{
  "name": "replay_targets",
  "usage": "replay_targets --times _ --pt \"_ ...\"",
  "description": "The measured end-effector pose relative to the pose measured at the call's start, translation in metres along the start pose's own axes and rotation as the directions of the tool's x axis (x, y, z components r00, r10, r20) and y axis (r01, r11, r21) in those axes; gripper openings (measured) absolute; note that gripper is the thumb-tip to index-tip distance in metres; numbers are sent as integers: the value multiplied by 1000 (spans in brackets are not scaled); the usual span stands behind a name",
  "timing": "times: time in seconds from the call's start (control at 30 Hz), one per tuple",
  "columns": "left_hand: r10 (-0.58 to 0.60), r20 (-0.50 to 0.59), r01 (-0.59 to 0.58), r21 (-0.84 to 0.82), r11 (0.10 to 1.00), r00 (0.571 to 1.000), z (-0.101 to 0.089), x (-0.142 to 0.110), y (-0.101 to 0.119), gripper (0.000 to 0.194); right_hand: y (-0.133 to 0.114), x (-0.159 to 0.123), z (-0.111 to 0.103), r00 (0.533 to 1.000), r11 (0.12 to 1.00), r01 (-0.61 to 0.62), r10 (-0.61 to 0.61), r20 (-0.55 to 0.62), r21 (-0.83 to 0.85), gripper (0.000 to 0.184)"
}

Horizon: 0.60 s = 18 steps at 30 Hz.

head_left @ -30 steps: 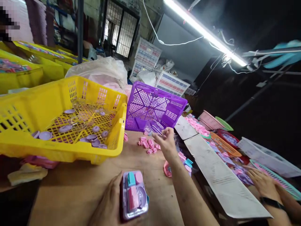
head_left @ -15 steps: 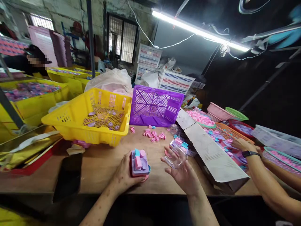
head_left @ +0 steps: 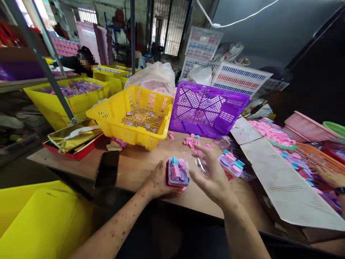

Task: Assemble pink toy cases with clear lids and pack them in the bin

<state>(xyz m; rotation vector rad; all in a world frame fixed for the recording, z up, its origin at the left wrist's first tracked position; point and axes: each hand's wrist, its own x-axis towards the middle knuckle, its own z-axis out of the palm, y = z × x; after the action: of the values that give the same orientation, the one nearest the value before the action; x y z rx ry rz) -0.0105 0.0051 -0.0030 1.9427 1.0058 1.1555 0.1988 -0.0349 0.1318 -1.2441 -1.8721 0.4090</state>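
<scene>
My left hand point(head_left: 158, 181) is closed around a small lilac toy base point(head_left: 181, 183) carrying pink and light-blue pieces, just above the table. Pink and blue bits show under its lower edge. My right hand point(head_left: 217, 181) curls round a clear plastic cover point(head_left: 199, 164), partly hidden by the fingers and hard to make out. The cover is just right of the toy base, without visible contact. Beyond my right hand lies another lilac toy base point(head_left: 231, 163) with pink and blue pieces. Loose pink pieces point(head_left: 191, 142) are scattered behind my hands.
A yellow basket point(head_left: 124, 135) with a few lilac pieces and a purple basket point(head_left: 175, 118) on its side stand behind. A phone point(head_left: 107, 169) lies left. A white board edge point(head_left: 283, 187) borders the right; past it, a co-worker's hand point(head_left: 327, 178) touches toy pieces.
The view has swung left, so the table things appear further right. My right hand has brought the clear cover closer to the toy base, which my left hand still holds.
</scene>
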Motion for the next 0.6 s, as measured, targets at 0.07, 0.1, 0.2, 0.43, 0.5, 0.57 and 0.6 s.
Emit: replay_targets --times 0.07,0.1,0.2,0.43,0.5,0.57,0.6 --pt "66 -22 -65 32 997 998 4 1 -7 113 -20 21 14 993 968 52 -23 118 -246 62" --pt "101 -27 -100 45 994 994 5 1 -10 113 -27 28 24 989 938 49 3 150 -344 59" --pt "127 -7 -126 74 989 992 7 2 -13 113 -34 34 54 981 836 0 107 163 -549 55" --pt "67 20 -68 61 996 998 -1 2 -4 123 -17 27 64 969 798 5 144 199 -602 67" --pt "70 26 -72 63 995 997 -2 1 -5 125 -17 27 63 967 789 17 144 211 -614 70" --pt "67 47 -70 65 995 997 -2 1 -6 124 -20 27 64 964 775 33 143 226 -632 71" --pt "65 60 -69 64 996 996 -2 1 -7 124 -22 27 64 961 766 42 145 237 -642 72"
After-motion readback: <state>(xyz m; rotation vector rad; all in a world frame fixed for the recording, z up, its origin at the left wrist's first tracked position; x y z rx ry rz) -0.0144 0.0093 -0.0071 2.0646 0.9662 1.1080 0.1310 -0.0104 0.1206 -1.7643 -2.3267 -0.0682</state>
